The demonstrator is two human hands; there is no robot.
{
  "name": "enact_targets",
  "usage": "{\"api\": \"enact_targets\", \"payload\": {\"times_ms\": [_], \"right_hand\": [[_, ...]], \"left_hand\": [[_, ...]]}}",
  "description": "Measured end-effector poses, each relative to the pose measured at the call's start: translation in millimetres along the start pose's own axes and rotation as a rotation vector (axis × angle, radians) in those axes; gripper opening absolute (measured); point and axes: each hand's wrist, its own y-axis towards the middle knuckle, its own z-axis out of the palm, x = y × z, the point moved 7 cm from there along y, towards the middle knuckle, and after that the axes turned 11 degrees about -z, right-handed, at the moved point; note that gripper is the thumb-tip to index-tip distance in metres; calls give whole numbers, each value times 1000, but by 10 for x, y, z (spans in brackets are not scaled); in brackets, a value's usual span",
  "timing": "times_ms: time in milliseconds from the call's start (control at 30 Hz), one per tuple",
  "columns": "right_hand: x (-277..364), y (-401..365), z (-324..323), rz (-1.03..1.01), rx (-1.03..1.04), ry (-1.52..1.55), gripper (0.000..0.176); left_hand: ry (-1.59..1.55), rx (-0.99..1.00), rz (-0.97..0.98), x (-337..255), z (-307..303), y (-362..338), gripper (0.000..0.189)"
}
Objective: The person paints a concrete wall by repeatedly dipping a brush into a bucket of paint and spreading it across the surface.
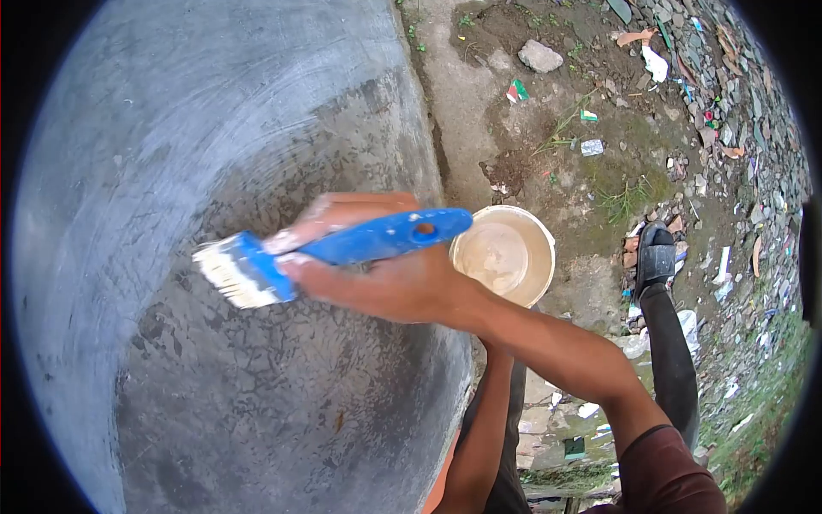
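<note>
My right hand is closed around a wide paintbrush with a blue handle, gripping it near the ferrule. Its pale, white-coated bristles point left over a grey cement surface. Part of that surface is dark and mottled; a lighter band with curved brush strokes runs along its upper and left side. My left forearm reaches up behind the right one toward a whitish bucket. The right forearm hides my left hand, so its grip does not show. A thin pale residue coats the bucket's inside.
The cement surface ends at a straight edge beside bare ground. A stone, litter and rubble lie on the right. My sandalled foot rests among broken bricks. Grass grows at the lower right.
</note>
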Motion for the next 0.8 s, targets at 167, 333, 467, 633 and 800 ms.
{"api": "enact_targets", "payload": {"times_ms": [167,333,467,633,800], "right_hand": [[-833,-10,-375,235,-66,-92,19],[-1765,-174,-1559,232,-269,-444,23],[-1717,-52,-1326,327,-107,-604,23],[-615,61,-376,209,-14,-241,21],[-964,131,-650,219,-169,-1,23]], "left_hand": [[-205,-9,-161,-1561,40,-252,67],[-197,59,-199,-1563,42,-233,72],[-162,143,-154,-1580,-12,-126,74],[39,103,-65,-1644,-84,-33,74],[103,68,25,-2064,-110,-71,71]]}}
